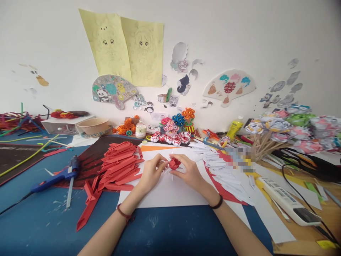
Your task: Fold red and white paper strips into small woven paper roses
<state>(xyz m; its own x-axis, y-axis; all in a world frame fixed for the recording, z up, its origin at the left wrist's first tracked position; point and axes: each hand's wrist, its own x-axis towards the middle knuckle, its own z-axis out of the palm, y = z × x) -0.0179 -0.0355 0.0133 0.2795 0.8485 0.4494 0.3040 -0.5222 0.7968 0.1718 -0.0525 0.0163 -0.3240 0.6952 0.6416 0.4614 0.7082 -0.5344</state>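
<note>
A small red folded-paper flower (174, 163) with white paper points sticking out around it is held between my two hands, above a white sheet (165, 195). My right hand (188, 170) curves around its right side, thumb below and fingers above. At its left, my left hand (156, 169) pinches the white paper edge with thumb and fingertips. Folded red paper strips (119, 165) lie heaped to the left of my hands. On the right, folded white paper strips (221, 165) spread over a red sheet (226, 193).
A blue glue gun (57, 177) with its cord rests on the left. At the back stand a beige bowl (94, 126), a small jar (140, 130), finished red-and-white flowers (173, 139) and a yellow bottle (234, 128). A white power strip (289, 202) and a paper-flower bunch (282, 124) occupy the right.
</note>
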